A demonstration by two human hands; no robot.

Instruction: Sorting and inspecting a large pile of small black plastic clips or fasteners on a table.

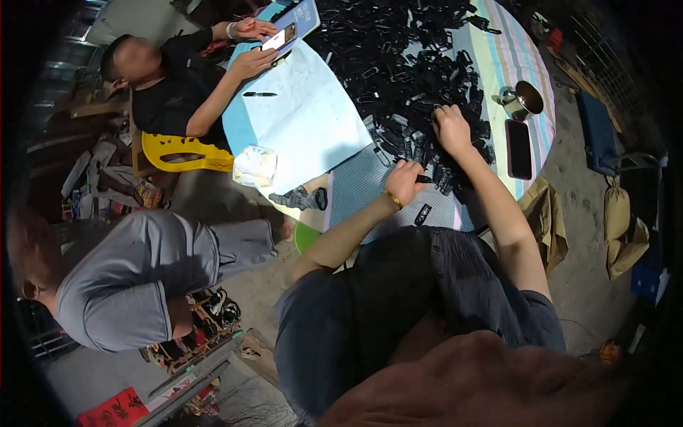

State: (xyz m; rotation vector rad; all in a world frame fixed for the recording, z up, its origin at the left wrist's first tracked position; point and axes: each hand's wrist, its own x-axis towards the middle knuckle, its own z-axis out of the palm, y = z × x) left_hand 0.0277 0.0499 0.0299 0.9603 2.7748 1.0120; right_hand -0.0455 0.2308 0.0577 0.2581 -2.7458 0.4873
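Note:
A broad heap of small black plastic parts (384, 60), clip- or buckle-like with slots, covers the far middle of the round table. My left hand (405, 181), with a yellow band at the wrist, is closed on a small black plastic part (424, 178) that sticks out to its right. My right hand (452, 129) rests at the heap's near right side, fingers curled down among the parts; whatever is under the fingertips is hidden. One loose black part (422, 214) lies near the table's front edge. Several greyish parts (405, 136) lie between my hands.
A metal cup (523, 101) and a dark phone (519, 149) stand on the striped cloth at right. White sheets (299, 114), a pen (260, 94) and a crumpled plastic bag (255, 166) lie left. One person (178, 85) holds a phone; another (135, 277) bends at left.

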